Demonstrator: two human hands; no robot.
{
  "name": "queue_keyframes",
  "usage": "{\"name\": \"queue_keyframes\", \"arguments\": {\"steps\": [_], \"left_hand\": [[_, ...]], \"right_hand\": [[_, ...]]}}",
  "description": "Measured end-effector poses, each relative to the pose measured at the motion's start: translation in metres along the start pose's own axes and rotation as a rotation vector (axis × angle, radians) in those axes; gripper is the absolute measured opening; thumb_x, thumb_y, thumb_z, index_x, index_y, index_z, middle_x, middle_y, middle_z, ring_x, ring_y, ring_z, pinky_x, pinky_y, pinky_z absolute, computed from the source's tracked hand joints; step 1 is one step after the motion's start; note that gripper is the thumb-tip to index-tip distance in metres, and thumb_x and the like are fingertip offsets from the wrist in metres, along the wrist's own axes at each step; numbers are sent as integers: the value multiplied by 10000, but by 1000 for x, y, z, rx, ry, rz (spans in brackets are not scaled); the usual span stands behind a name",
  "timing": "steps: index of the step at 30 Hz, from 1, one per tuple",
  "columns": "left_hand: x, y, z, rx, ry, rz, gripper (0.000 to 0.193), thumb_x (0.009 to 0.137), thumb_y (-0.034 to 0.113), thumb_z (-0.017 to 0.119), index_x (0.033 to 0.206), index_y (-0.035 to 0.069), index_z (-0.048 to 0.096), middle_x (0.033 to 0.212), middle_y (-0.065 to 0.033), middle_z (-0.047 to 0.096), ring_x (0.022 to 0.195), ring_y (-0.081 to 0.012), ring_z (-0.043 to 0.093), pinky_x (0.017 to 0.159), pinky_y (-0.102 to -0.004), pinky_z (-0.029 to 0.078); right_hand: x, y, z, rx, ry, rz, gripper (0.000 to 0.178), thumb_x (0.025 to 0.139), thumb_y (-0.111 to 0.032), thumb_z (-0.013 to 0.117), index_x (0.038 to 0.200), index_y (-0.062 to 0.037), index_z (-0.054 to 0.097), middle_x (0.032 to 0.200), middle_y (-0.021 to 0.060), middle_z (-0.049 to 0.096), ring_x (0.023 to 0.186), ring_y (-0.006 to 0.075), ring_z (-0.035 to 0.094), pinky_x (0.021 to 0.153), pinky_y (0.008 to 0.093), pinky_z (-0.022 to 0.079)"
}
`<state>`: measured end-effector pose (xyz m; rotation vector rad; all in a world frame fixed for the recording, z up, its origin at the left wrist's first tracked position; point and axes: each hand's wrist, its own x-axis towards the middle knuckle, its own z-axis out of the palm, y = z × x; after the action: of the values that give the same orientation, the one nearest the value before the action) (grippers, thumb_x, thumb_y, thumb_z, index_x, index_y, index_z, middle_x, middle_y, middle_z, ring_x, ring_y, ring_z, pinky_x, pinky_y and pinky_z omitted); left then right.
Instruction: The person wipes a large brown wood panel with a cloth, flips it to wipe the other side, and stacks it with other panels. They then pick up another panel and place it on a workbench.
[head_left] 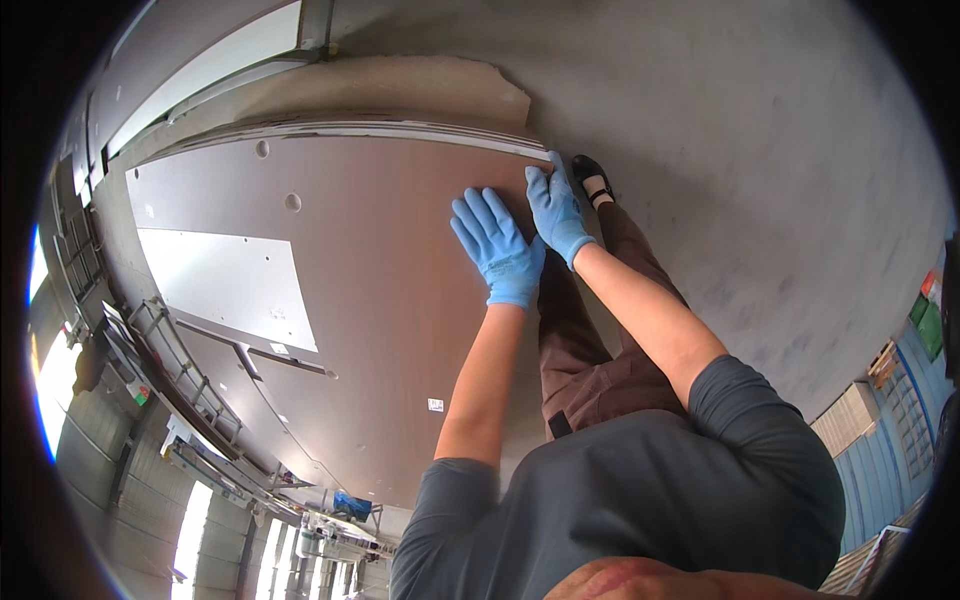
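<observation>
A person's left hand (497, 245), in a blue glove, lies flat with the palm down on a wide brown panel (390, 260), its fingers straight and only slightly parted, the thumb reaching toward the other glove; the right hand (558, 212), gloved in the same blue, is at the panel's right end, close to the far corner, with its fingers bent at the edge; whether these pinch the sheet or merely rest against it, I cannot tell; the two hands are just beside each other; the panel stretches leftward from the person, and thin layered edges (400, 130) show along its far side; a white rectangle (225, 285) with small dark dots lies within the left part of the surface, two pale round marks (292, 203) are beyond it, and a small white label (435, 405) is nearer the person, left of the left forearm; past the far edge is a tan board (430, 85) with an uneven right end; metal railing (170, 340) runs at the left; the grey floor (760, 150) spreads to the right, where a dark shoe (592, 178) shows just beyond the right hand; a blue wall (900, 420) is at the far right, with a cardboard-coloured box (848, 422) before it.
</observation>
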<state>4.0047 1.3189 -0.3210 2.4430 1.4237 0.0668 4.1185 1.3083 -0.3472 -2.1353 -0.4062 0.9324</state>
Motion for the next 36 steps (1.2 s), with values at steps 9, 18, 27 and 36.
{"name": "queue_keyframes", "arguments": {"steps": [9, 18, 27, 36], "left_hand": [[-2, 0, 6, 27, 37, 20, 961, 893, 342, 750, 1627, -63, 282, 1688, -315, 296, 1567, -562, 236, 1269, -652, 178], [-1, 1, 8, 49, 52, 25, 919, 912, 338, 736, 1612, -56, 289, 1665, -315, 323, 1551, -565, 262, 1266, -656, 188], [-1, -1, 10, 50, 51, 19, 922, 901, 369, 742, 1599, -63, 322, 1659, -321, 335, 1545, -570, 273, 1260, -661, 198], [-2, 0, 8, 30, 51, 18, 906, 919, 358, 723, 1606, -64, 309, 1675, -315, 318, 1552, -560, 268, 1262, -655, 193]], "right_hand": [[2, 5, 1, -7, 26, -38, 633, 1040, -343, 619, 1523, 16, 423, 1470, 311, 556, 1277, 513, 590, 1070, 531, 499], [0, 4, 4, -38, 49, -49, 646, 1025, -311, 646, 1522, 30, 412, 1503, 326, 518, 1329, 515, 549, 1115, 528, 472], [-1, 8, 7, -76, 58, -67, 665, 1029, -343, 641, 1530, 28, 411, 1516, 325, 511, 1362, 500, 531, 1144, 530, 445], [1, 1, 4, -117, 60, -47, 643, 1030, -340, 639, 1513, 29, 431, 1501, 313, 528, 1309, 502, 568, 1108, 526, 473]]}}
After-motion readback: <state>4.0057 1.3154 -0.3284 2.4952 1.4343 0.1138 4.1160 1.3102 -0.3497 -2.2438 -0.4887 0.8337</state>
